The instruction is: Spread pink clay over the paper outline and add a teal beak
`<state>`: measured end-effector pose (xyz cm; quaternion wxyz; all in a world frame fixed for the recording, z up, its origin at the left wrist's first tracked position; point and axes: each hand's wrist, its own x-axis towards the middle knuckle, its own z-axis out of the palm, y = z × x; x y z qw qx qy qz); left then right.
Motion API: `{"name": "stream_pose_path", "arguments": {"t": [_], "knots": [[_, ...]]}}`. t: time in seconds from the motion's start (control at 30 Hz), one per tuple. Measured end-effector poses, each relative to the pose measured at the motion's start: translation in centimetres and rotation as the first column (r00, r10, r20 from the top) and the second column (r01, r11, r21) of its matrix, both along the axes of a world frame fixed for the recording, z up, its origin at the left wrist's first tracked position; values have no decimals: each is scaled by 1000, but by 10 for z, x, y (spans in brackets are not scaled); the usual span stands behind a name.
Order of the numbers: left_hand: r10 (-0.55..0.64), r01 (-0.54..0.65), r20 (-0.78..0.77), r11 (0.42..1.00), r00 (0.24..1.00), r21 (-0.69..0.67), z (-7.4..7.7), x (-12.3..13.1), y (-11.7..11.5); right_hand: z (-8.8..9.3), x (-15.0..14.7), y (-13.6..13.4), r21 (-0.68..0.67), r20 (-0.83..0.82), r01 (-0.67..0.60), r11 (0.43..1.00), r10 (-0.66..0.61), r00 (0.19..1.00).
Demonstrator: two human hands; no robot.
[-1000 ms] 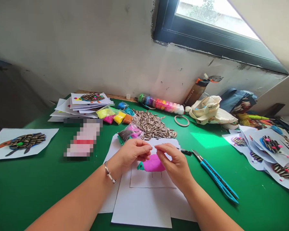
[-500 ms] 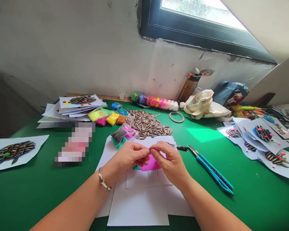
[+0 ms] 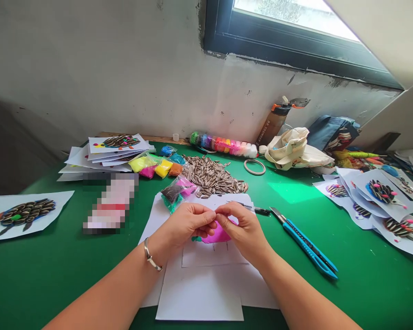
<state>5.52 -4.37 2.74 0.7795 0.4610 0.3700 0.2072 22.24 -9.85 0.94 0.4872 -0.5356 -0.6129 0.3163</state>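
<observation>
My left hand point(image 3: 192, 225) and my right hand point(image 3: 239, 224) meet at the fingertips above a paper card point(image 3: 206, 259). Thumb and forefinger are pinched together on each hand; whatever lies between them is too small to make out. Beneath them a flat pink clay shape point(image 3: 218, 233) with a bit of green clay point(image 3: 197, 239) at its left covers part of the card, and short drawn lines show below the pink. White sheets point(image 3: 199, 298) lie under the card. A clear bag of dark clay point(image 3: 172, 192) rests just beyond my left hand.
Behind the hands is a heap of striped seeds point(image 3: 213, 176), with clay bags point(image 3: 163, 168) beside it. A blue cutter point(image 3: 308, 247) and a pen point(image 3: 261, 211) lie right. Seed pictures point(image 3: 382, 190) are at right, others point(image 3: 27, 215) at left. A bottle point(image 3: 272, 123) stands behind.
The whole view has shifted slightly, so things on the table appear a little further right. My hands keep almost the same pinched pose over the pink shape.
</observation>
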Motion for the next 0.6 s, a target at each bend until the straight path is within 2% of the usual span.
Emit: {"name": "stream_pose_path", "arguments": {"t": [0.17,0.33,0.47,0.6], "knots": [[10,-9,35,1000,999,-6,1,-1,1,0,2,-1,-71,-83,-11,997,5,997],[39,-39,15,999,999,-11,-1,-4,5,0,4,-1,-63,-64,-2,998,-2,998],[101,-100,12,994,995,-35,3,-9,9,0,5,0,-61,-46,15,998,-18,999],[213,-212,6,976,977,-48,13,-21,17,-2,5,2,-65,-31,39,997,-41,999]]}}
